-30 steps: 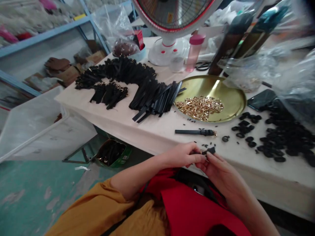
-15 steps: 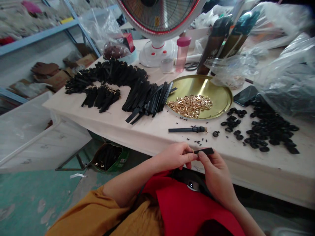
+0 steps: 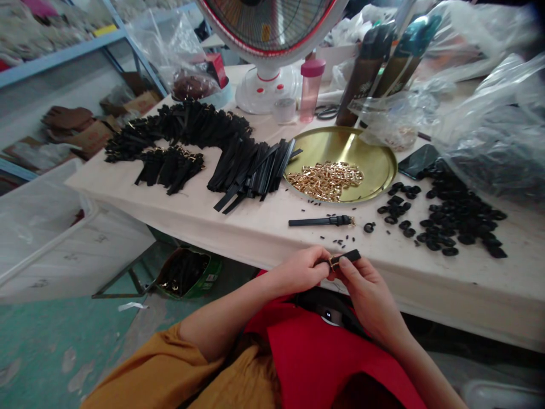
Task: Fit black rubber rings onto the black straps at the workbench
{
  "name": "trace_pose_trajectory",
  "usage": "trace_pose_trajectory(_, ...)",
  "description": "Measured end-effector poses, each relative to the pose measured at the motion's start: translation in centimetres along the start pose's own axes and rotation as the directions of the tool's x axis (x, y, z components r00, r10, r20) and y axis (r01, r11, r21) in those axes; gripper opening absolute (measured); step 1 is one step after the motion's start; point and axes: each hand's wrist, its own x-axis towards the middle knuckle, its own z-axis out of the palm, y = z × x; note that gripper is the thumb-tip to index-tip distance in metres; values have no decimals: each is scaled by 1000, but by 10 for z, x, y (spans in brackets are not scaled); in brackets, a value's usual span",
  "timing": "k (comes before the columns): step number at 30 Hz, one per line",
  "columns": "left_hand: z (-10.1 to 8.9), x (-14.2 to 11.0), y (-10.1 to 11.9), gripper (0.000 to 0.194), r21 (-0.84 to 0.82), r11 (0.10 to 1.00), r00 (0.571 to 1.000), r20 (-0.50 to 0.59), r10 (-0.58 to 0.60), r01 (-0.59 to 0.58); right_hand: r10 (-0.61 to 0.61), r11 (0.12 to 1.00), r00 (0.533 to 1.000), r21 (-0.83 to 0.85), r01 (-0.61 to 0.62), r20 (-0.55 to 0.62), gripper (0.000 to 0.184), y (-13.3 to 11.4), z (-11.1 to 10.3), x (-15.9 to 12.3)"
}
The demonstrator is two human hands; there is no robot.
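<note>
My left hand (image 3: 303, 269) and my right hand (image 3: 367, 291) meet at the table's near edge, both pinching a short black strap (image 3: 348, 257) with a small gold buckle at its left end. Just beyond them a finished black strap (image 3: 320, 221) with a gold buckle lies flat on the table. Farther back a round brass tray (image 3: 374, 156) holds a heap of gold buckles (image 3: 326, 179). A pile of black straps (image 3: 251, 167) lies left of the tray, and black loops (image 3: 451, 216) are scattered to the right.
More black strap heaps (image 3: 179, 130) cover the table's far left. A fan (image 3: 268, 62), a pink bottle (image 3: 310, 88), a phone (image 3: 419, 161) and clear plastic bags (image 3: 494, 136) stand at the back and right. A white bin (image 3: 46, 238) and a green box (image 3: 185, 271) sit below left.
Both hands kept working the short strap at the table edge; a gold buckle now shows at its left end between my fingers. The view shifted slightly left and down.
</note>
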Motion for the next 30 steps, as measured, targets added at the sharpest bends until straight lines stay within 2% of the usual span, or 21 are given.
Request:
trace_pose_trajectory(4,0,1,1,18,109,994,999,-43,-8,12,39,993,999,110,-40,10,25,-3,6,1)
trace_pose_trajectory(7,-2,1,2,19,105,994,1000,-24,-18,20,109,958,992,262,-121,61,23,-7,10,2)
trace_pose_trajectory(9,-2,2,0,17,69,997,999,-27,-19,20,131,946,988,289,-150,85,23,-8,10,3)
trace_pose_trajectory(11,0,4,-4,22,20,1000,999,-39,-12,13,89,976,994,193,-99,59,24,-7,7,3)
trace_pose_trajectory(13,2,7,-8,28,-27,1000,999,-45,-3,1,-15,1000,1000,-6,15,-5,27,-5,3,3)
trace_pose_trajectory(15,5,8,-10,24,-33,999,999,-48,-10,8,-90,984,995,-160,82,-38,29,-2,1,3)
trace_pose_trajectory(16,6,8,-10,20,-7,1000,998,-59,-17,16,-95,981,995,-175,86,-42,30,0,0,3)
trace_pose_trajectory(20,9,5,-6,16,205,974,983,-178,-55,92,-25,1000,1000,-6,25,-11,28,5,0,3)
trace_pose_trajectory(22,9,4,-3,17,259,959,975,-216,-56,113,4,998,1000,70,-5,11,27,6,1,3)
trace_pose_trajectory(30,11,4,-4,19,218,972,979,-196,-45,89,120,958,990,252,-134,71,28,-1,2,0)
